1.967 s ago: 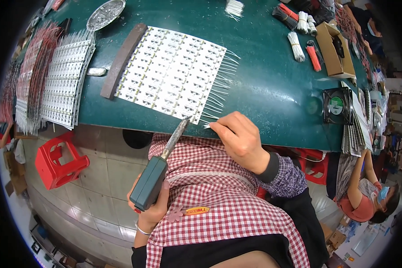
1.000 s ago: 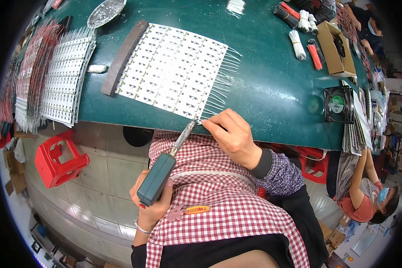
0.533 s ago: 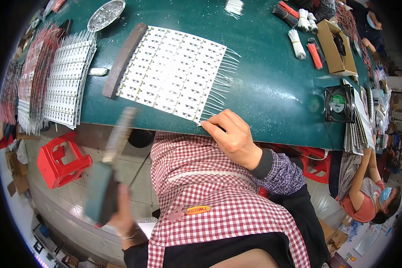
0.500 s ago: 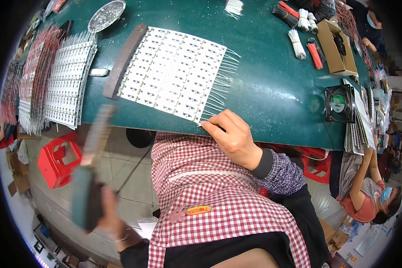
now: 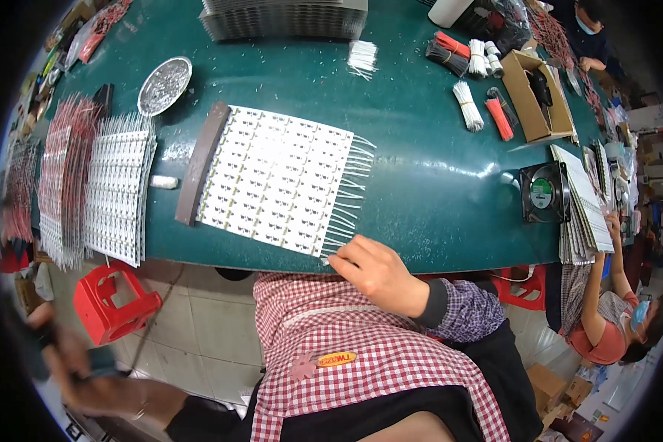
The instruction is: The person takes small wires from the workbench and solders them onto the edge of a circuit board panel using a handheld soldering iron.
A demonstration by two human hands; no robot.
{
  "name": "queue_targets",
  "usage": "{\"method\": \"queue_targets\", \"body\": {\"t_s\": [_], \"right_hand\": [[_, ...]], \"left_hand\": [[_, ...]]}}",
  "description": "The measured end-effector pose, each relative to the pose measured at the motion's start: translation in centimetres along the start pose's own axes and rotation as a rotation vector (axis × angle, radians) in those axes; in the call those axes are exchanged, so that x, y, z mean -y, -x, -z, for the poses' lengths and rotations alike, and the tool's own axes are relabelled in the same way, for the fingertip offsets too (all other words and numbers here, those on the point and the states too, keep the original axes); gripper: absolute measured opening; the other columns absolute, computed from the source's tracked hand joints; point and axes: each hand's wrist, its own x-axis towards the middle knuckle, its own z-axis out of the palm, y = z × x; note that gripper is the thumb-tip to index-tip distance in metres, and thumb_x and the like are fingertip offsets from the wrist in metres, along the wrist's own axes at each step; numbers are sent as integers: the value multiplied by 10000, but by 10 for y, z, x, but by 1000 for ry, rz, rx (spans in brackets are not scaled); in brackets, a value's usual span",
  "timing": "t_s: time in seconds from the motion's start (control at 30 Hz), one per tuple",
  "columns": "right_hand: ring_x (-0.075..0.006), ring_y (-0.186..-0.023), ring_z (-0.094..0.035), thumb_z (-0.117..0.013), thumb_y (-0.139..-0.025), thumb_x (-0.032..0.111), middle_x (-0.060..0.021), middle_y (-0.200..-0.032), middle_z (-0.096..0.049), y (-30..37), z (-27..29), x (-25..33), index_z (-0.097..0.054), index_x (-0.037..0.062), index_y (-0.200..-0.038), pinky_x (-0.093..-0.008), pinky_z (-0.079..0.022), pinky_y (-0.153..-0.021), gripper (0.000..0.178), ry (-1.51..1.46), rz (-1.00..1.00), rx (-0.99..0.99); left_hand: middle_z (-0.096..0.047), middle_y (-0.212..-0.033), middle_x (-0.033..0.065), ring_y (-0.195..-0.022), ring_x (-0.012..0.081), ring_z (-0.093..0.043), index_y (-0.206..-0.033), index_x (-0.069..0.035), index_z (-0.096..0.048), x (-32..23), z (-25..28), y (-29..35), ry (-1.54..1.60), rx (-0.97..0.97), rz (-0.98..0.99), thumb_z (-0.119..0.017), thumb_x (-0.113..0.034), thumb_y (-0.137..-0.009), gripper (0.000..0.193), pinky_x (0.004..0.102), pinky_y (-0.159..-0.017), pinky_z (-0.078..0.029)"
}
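A white panel of small circuit boards [image 5: 276,180] lies on the green table with a brown bar [image 5: 202,166] along its left edge. Thin white wires [image 5: 350,195] stick out in a row from its right edge. At the panel's near right corner my right hand [image 5: 381,276] is closed, thumb and finger pinching what looks like a short white wire end. My left hand [image 5: 77,365], smeared by motion, is off the table at lower left. It is wrapped round a dark teal tool [image 5: 102,359] whose kind is too blurred to make out.
Wired panels [image 5: 118,188] stand stacked at left, near a metal dish [image 5: 165,85]. Wire bundles [image 5: 468,107], a cardboard box [image 5: 541,96] and a black fan [image 5: 544,193] sit at right. Below the edge is a red stool [image 5: 116,302]. A co-worker [image 5: 604,324] sits at right.
My left hand has swung left and away from the table with the tool. My right hand stays at the panel's corner. The whole view has tilted up, showing more of the far table.
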Motion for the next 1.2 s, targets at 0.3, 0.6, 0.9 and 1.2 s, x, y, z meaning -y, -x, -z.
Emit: {"method": "queue_targets", "body": {"t_s": [0.3, 0.6, 0.9, 1.2], "right_hand": [[-262, -748, -609, -677, -730, -68, -85, -831, -618, -70, 57, -59, -651, 15, -910, -355, -499, -622, 200, 31, -43, -108], [-236, -732, -604, -717, -701, -76, -62, -824, -626, -107, 13, -124, -692, 48, -966, -345, -491, -615, 294, 104, -29, -234], [-230, -707, -595, -706, -692, -93, -71, -827, -628, -109, 10, -129, -698, 26, -980, -332, -489, -588, 312, 77, -55, -214], [-224, -697, -593, -716, -681, -99, -75, -815, -622, -108, 9, -130, -694, 12, -971, -322, -488, -575, 312, 68, -44, -236]], "left_hand": [[-654, -1035, 185, -562, 112, -524, -1291, 61, -537, 106, -205, 73, 71, 262, 562, -672, 60, -757, 551, 234, -462, -403], [-692, -1010, 133, -591, 98, -557, -1172, 61, -633, 141, -222, 85, -351, 352, 463, -730, 66, -762, 421, 213, -496, -420], [-730, -940, 82, -812, 138, -678, -1068, 39, -699, 141, -234, 77, -545, 539, 352, -803, 10, -755, 331, 276, -745, -533], [-729, -928, 78, -827, 141, -685, -1041, 49, -695, 146, -236, 77, -557, 590, 400, -804, -6, -758, 308, 276, -765, -536]]}}
